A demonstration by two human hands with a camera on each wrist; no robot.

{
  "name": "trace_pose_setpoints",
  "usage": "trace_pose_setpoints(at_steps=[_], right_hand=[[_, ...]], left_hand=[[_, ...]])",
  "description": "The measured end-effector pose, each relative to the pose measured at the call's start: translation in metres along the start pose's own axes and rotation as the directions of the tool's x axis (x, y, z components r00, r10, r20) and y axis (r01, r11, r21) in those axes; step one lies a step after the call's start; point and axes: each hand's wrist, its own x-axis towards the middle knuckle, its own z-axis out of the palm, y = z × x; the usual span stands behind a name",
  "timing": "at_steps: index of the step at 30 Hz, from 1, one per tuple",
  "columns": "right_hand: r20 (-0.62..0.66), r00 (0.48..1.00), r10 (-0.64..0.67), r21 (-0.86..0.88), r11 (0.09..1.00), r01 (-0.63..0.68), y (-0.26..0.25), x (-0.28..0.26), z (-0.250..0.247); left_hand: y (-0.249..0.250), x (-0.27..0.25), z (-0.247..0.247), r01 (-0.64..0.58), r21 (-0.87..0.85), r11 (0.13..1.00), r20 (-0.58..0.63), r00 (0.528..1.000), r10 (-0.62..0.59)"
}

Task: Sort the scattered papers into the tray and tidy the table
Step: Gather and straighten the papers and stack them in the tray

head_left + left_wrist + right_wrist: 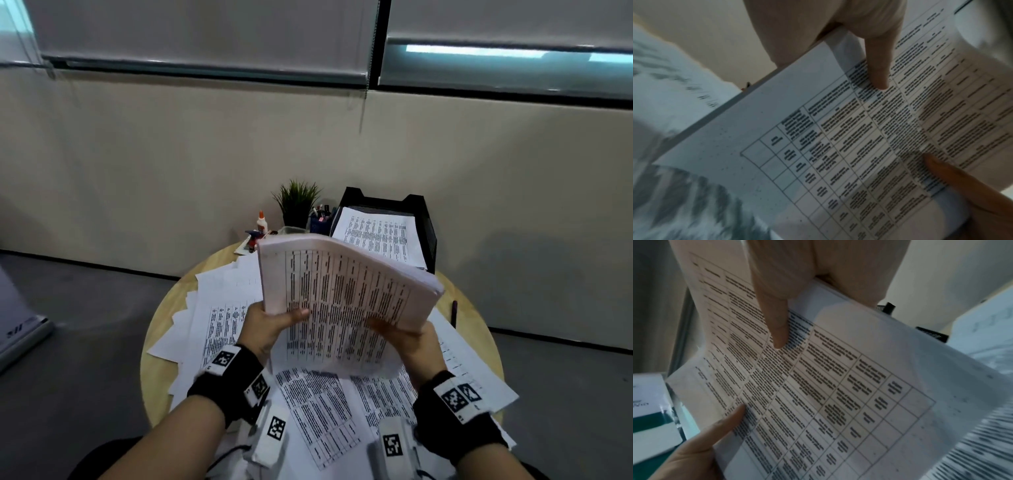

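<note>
A thick stack of printed papers [346, 294] is held up above the round wooden table [154, 346]. My left hand [270, 329] grips its lower left edge, thumb on the top sheet. My right hand [407, 339] grips the lower right edge the same way. The left wrist view shows the stack [818, 154] with my left thumb lying on the printed table. The right wrist view shows the same stack [828, 394] pinched under my right thumb. Loose printed sheets [318, 407] cover the table below. A black paper tray [424, 219] at the back holds printed pages.
Behind the stack stand a small potted plant [297, 202], a glue bottle [262, 222] and a blue pen holder [320, 221]. A dark pen [454, 313] lies on the table's right side. A white box [20, 334] sits on the floor at left.
</note>
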Motion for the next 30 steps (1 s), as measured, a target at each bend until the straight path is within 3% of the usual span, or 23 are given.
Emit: trace_pose_setpoints(at_steps=[3, 10, 15, 19, 22, 24, 27, 30], right_hand=[[-0.029, 0.999, -0.014, 0.033, 0.999, 0.015, 0.004, 0.005, -0.005], [-0.128, 0.944, 0.305, 0.012, 0.952, -0.306, 0.059, -0.013, 0.001], [-0.160, 0.943, 0.292, -0.041, 0.952, -0.302, 0.050, 0.002, 0.002], [-0.137, 0.943, 0.303, -0.081, 0.946, -0.315, 0.037, 0.016, -0.005], [-0.110, 0.943, 0.314, -0.038, 0.947, -0.319, 0.020, 0.022, -0.012], [-0.079, 0.949, 0.305, 0.032, 0.952, -0.303, 0.004, 0.027, -0.015], [-0.054, 0.965, 0.258, 0.148, 0.957, -0.248, -0.013, 0.044, -0.016], [-0.081, 0.978, 0.193, 0.006, 0.981, -0.193, -0.026, 0.066, -0.022]], left_hand=[[0.001, 0.003, 0.002, 0.003, 0.032, 0.999, 0.011, 1.000, -0.003], [-0.050, -0.020, -0.001, 0.187, 0.151, 0.971, 0.009, 0.982, -0.191], [-0.042, -0.009, 0.005, 0.110, 0.193, 0.975, 0.015, 0.993, -0.115], [-0.026, -0.003, 0.001, 0.035, 0.295, 0.955, 0.178, 0.980, -0.091], [-0.019, -0.003, -0.003, 0.102, 0.296, 0.950, 0.330, 0.922, -0.202], [-0.012, 0.001, -0.001, 0.167, 0.281, 0.945, 0.350, 0.899, -0.263], [0.006, 0.018, 0.009, 0.194, 0.221, 0.956, 0.316, 0.913, -0.258], [0.030, 0.040, 0.023, 0.176, 0.160, 0.971, 0.316, 0.923, -0.219]])
